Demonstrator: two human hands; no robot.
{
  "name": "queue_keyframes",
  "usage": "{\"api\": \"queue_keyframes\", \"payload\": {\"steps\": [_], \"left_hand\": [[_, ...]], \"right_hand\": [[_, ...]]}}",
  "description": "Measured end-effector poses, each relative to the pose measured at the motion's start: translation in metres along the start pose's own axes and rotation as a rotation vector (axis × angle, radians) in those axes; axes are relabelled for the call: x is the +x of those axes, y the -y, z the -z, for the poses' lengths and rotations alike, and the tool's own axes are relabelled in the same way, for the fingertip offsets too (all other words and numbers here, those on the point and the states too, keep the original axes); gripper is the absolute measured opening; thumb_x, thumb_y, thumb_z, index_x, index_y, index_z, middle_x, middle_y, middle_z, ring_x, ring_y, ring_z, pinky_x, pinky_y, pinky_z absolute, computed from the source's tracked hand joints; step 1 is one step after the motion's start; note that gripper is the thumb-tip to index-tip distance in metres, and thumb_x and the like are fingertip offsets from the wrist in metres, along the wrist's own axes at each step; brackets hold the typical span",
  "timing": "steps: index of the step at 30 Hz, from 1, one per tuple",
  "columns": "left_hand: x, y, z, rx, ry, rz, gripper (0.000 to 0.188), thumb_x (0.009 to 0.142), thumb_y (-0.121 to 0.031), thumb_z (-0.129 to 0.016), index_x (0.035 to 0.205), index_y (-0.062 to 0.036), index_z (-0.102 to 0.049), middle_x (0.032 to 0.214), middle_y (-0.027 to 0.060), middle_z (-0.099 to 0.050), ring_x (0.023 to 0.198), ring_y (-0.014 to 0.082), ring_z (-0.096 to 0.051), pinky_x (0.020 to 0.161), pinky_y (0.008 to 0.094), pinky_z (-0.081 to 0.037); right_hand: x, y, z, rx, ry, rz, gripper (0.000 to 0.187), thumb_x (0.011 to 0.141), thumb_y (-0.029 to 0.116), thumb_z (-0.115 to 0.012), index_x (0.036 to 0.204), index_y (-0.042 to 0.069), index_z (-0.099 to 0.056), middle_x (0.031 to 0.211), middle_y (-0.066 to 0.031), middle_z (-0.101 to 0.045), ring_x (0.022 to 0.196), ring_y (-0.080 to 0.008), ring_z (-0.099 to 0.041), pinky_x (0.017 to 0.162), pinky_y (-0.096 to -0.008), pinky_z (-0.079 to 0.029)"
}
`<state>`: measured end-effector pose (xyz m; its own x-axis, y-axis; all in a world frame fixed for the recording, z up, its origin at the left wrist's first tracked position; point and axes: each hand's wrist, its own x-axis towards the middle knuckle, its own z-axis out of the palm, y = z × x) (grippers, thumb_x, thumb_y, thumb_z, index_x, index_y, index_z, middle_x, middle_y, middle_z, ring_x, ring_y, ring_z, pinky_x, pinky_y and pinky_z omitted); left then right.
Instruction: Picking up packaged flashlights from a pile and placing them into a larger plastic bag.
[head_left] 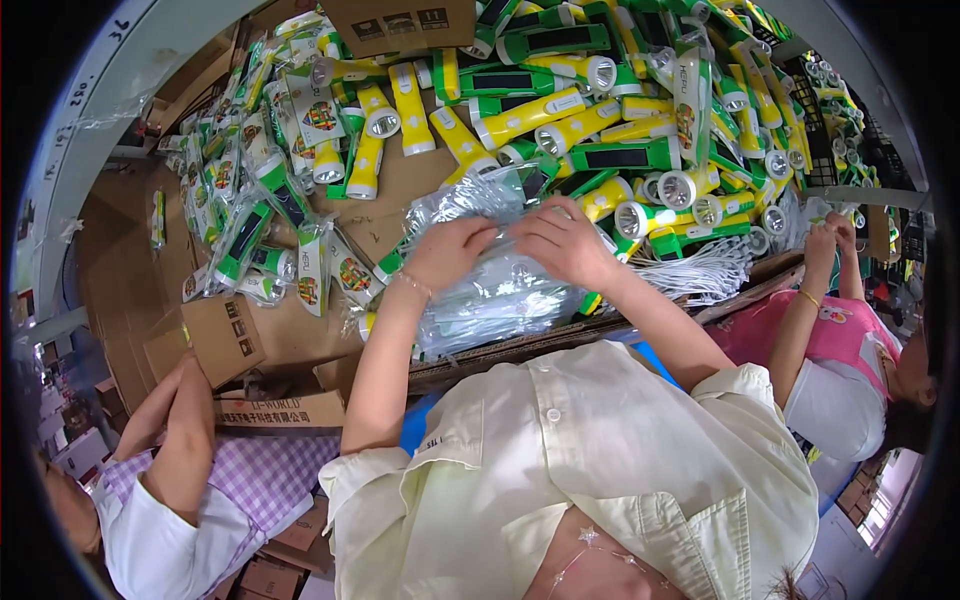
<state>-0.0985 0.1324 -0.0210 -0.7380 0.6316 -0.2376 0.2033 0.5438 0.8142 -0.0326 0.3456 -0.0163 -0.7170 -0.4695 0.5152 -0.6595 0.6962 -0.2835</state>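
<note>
1. Cardboard work surface [400, 190] takes up most of the view, with brown sheets overlapping across it.
2. Flashlights [560, 110] — yellow and green plastic ones with round silver reflectors — lie heaped across the far right half of the cardboard, tumbled at every angle.
3. Bagged flashlights [250, 190], each in a clear sleeve with a colourful card, spread in a looser pile along the far left.
4. Stack of clear plastic bags [490, 290] lies at the near edge of the surface, directly in front of the person; it is crinkled and shiny, and both hands are on its upper end.
5. Bundle of white cords [700, 272] sits just right of the bags, near the flashlight heap.
6. Small brown carton [222, 338] stands at the near left, beside a co-worker's arm in a checked sleeve [255, 470].
7. Left hand [450, 250] rests on the top of the bag stack, fingers curled together and gripping the plastic.
8. Right hand [562, 242] lies just beside it, touching the same bags — fingers bent and close together, pinching the top layer.
9. Another co-worker's hand [825, 240] at the far right reaches into the flashlight heap; its fingers are too small to make out.
</note>
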Motion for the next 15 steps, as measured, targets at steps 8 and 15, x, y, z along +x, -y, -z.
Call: {"api": "queue_keyframes", "payload": {"steps": [8, 15], "left_hand": [[-0.021, -0.007, 0.020, -0.260, 0.048, 0.007, 0.027, 0.085, -0.026, -0.061, 0.104, -0.0067, -0.066, 0.093, 0.0120, -0.067, 0.082, 0.0223, -0.063, 0.074, 0.0308, -0.048], [-0.056, -0.094, 0.000, -0.021, 0.028, -0.023, 0.026, 0.076, -0.017, -0.071, 0.098, -0.0029, -0.068, 0.087, 0.0078, -0.069, 0.070, 0.0100, -0.059, 0.062, 0.0243, -0.045]], "right_hand": [[0.007, 0.020, 0.094, 0.279, 0.020, -0.089, 0.008, 0.073, 0.010, -0.071, 0.078, 0.009, -0.064, 0.073, -0.0001, -0.063, 0.069, -0.0177, -0.059, 0.082, -0.0363, -0.042], [-0.003, 0.025, 0.075, 0.223, 0.034, -0.136, 0.006, 0.075, 0.012, -0.069, 0.080, 0.011, -0.066, 0.077, 0.0011, -0.064, 0.074, -0.0157, -0.060, 0.086, -0.0373, -0.040]]}}
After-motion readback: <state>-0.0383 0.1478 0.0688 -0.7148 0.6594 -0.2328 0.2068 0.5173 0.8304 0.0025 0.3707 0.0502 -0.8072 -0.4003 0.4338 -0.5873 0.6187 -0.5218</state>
